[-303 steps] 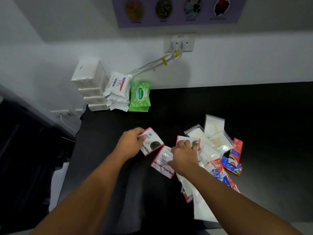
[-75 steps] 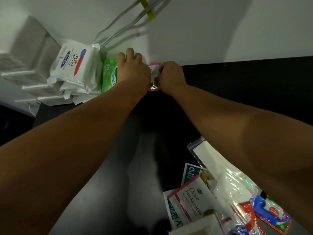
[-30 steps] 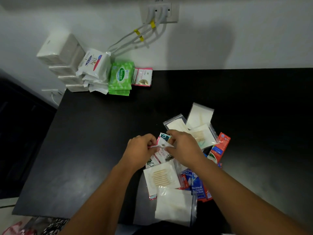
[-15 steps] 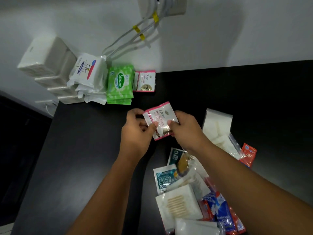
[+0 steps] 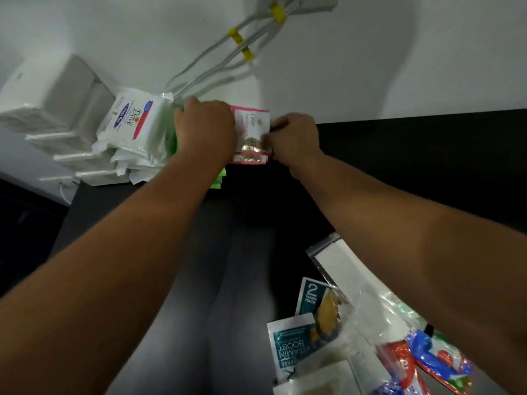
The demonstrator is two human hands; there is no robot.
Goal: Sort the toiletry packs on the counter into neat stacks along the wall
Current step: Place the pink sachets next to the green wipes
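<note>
Pink-edged Dove sachet [image 5: 252, 125], mid-air a moment ago, now tops our stack [image 5: 251, 160] by the wall [image 5: 342, 67]. Our right hand [image 5: 296, 141] pinches its edge with the fingers; whether the left hand [image 5: 206, 129] grips it, we cannot tell.

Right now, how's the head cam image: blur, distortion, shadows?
Head view: wide-angle warp tilts the black counter edge and splays the cables. Head view: soft shadows on the wall. Head view: left hand and right hand slightly smeared at the pink Dove sachets; red and blue sachets blurred; Dove wipes pack print legible.
</note>
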